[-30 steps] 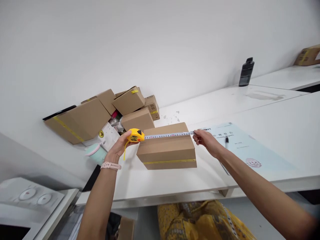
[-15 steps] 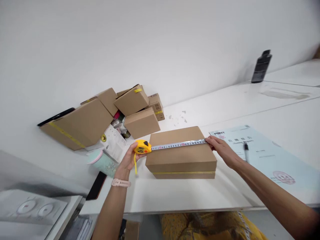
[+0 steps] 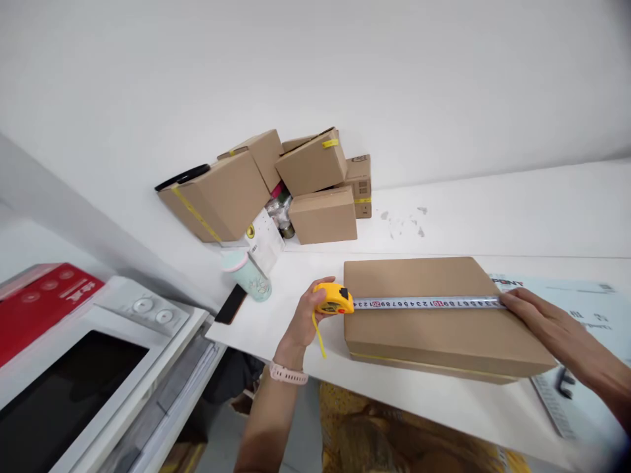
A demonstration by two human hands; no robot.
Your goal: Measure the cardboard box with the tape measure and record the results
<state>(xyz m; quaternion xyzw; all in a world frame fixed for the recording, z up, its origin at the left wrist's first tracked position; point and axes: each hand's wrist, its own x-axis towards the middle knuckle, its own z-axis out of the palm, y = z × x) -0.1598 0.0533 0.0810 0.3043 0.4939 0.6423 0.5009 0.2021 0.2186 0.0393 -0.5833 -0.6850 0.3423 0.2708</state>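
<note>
From where I stand, the long cardboard box (image 3: 419,279) lies flat on the near part of the white table (image 3: 458,203), its long axis running left to right. Across its top, along that same line, stretches the silvery blade (image 3: 424,303) of a yellow tape measure (image 3: 335,299), whose case sits at the box's left edge with its mouth facing right; whether the two touch I can't tell. The left hand (image 3: 302,318) is closed around the case, and a yellow strap (image 3: 319,335) dangles below it. At the right edge, the right hand (image 3: 547,322) has its fingers drawn together, pinching the blade's end.
</note>
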